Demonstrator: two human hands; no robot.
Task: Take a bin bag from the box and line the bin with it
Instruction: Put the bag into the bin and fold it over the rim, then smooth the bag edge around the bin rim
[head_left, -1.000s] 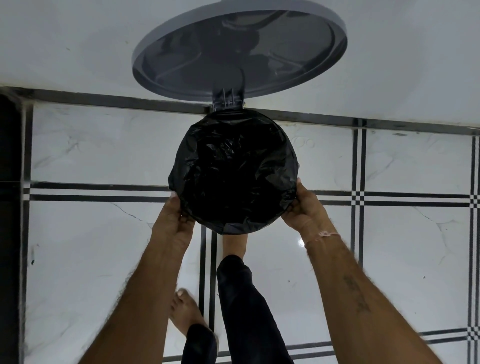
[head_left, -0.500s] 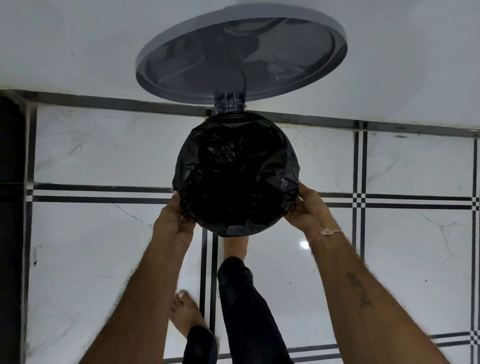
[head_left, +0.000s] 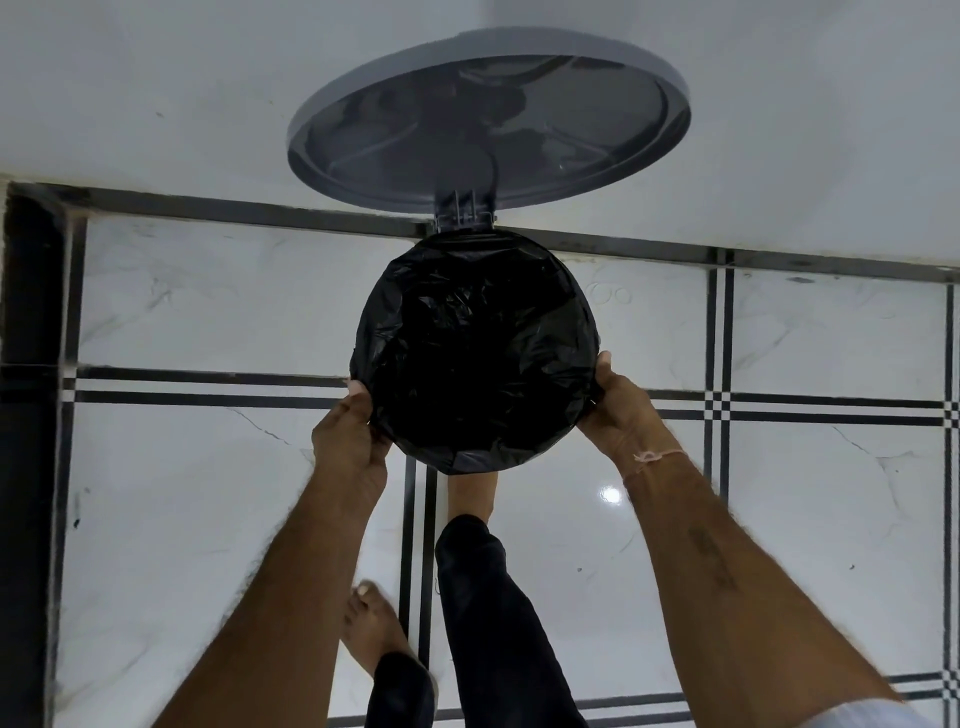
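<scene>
White marble floor (head_left: 779, 519) crossed by black inlay lines fills most of the head view, meeting a plain white wall (head_left: 156, 78) along a dark strip at 12 o'clock. A round grey lid (head_left: 488, 124) stands open against that wall, hinged to the back of the bin (head_left: 464, 221). The bin itself sits at the centre, seen from straight above. A black bin bag (head_left: 475, 353) lies inside it, its crinkled mouth folded out and over the whole rim.

Both bare forearms reach in from 6 o'clock. The left hand (head_left: 349, 441) holds the bag's edge at 8 o'clock on the rim. Its grip is clamped on the plastic, thumb on top, fingers tucked out of sight beneath. The right hand (head_left: 623, 415) does likewise at 4 o'clock, its grip closed on the bag.

A dark trouser leg (head_left: 493, 623) runs up to a bare foot (head_left: 470, 496) touching the bin at 6 o'clock. A pale thread (head_left: 657, 457) circles the right wrist.
</scene>
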